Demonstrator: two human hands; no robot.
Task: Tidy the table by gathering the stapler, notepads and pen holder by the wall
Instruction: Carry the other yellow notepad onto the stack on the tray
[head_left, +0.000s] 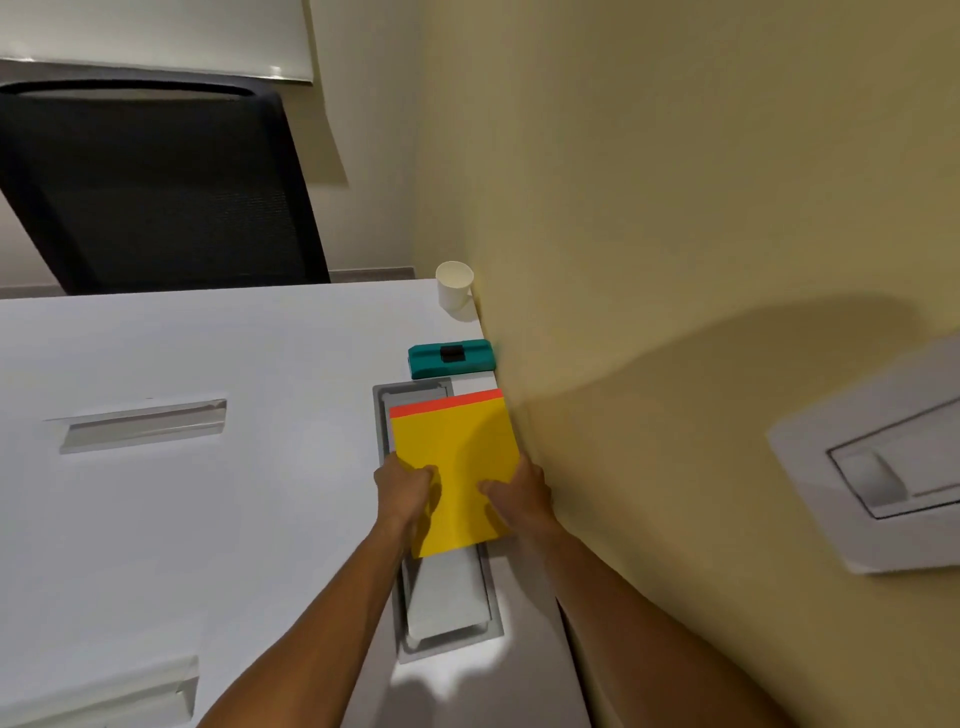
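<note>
A yellow notepad (457, 452) with an orange-red strip along its far edge lies by the wall, partly over a grey recessed cable tray (447, 623). My left hand (408, 491) grips its near left corner and my right hand (519, 493) grips its near right side, thumbs on top. A second notepad seems to lie under it; only a white strip shows past the far edge. Beyond it a teal stapler (451, 357) rests against the wall. A white paper cup (454, 286), perhaps the pen holder, stands at the table's far corner.
The white table (234, 519) has a recessed slot (143, 423) at left and another at the near left edge. A black mesh chair (156, 192) stands behind the table. The yellow wall (649, 260) runs along the right, with a white switch plate (883, 467).
</note>
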